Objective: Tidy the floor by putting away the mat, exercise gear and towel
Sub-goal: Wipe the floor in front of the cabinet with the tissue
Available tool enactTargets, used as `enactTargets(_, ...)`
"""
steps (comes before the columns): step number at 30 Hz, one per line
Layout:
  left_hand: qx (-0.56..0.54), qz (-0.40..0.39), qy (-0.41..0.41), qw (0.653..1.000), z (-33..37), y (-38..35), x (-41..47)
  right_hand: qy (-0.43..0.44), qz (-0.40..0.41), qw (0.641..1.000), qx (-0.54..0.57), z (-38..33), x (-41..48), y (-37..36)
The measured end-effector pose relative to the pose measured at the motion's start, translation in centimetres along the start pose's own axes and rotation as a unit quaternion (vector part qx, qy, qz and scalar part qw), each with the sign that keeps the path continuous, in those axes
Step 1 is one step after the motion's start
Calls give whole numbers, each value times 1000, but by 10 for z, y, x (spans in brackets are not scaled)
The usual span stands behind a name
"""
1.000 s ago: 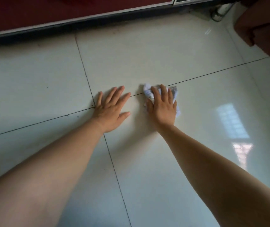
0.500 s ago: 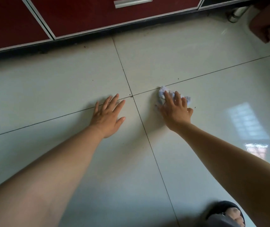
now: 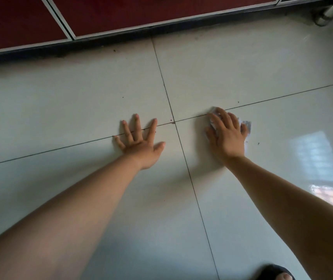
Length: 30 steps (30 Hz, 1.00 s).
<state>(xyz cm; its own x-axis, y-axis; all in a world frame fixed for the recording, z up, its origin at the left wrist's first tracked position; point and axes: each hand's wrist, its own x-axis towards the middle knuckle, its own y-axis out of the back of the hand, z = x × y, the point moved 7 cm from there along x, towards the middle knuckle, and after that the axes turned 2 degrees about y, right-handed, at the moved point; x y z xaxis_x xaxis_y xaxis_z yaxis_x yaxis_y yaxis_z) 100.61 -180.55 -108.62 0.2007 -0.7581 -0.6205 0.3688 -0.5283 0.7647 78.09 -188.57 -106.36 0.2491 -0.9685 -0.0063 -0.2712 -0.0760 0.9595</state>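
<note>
pale glossy floor (image 3: pixel 80 98) tiles run up to a red cabinet (image 3: pixel 121 15). the left hand (image 3: pixel 141 144) lies flat, fingers spread, holding nothing. the right hand (image 3: pixel 228 138) presses flat on a small crumpled towel (image 3: pixel 246 125) by the tile joint, not gripping it. this looks like wiping; putting the towel away next calls for curling fingers round it.

Single wide camera on my head, facing forward and down, low over the tiled floor (image 3: pixel 60 106), cabinet fronts (image 3: pixel 121 15) at top edge
</note>
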Motion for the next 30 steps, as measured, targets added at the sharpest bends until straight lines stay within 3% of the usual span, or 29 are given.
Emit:
enactTargets(6,-14,-19,-11,1000,-2,0,0,-138,27,989,47,-15,30,-6)
enactTargets(8,-10,-14,-9,1000,-2,0,0,-82,20,996,43,-30,17,-10)
enactTargets(11,-5,-10,-9,1000,-1,0,-2,95,2,995,1,-42,-16,-10)
enactTargets(13,-5,-12,-9,1000,0,0,-2,163,0,987,-12,-32,-23,-8)
enactTargets(15,-5,-12,-10,1000,-1,0,-2,148,-3,989,0,-21,-13,-7)
enactTargets(19,-16,-15,-14,1000,-1,-2,0,15,26,999,38,-18,25,-8)
enactTargets(23,-17,-37,-11,999,-3,-2,2,-51,24,998,42,-34,66,-15)
enactTargets(26,-14,-41,-10,999,-3,-2,3,-49,15,997,51,-50,74,-20)
enactTargets(30,-19,-38,-7,999,-3,-1,3,51,-19,998,33,-71,44,-24)
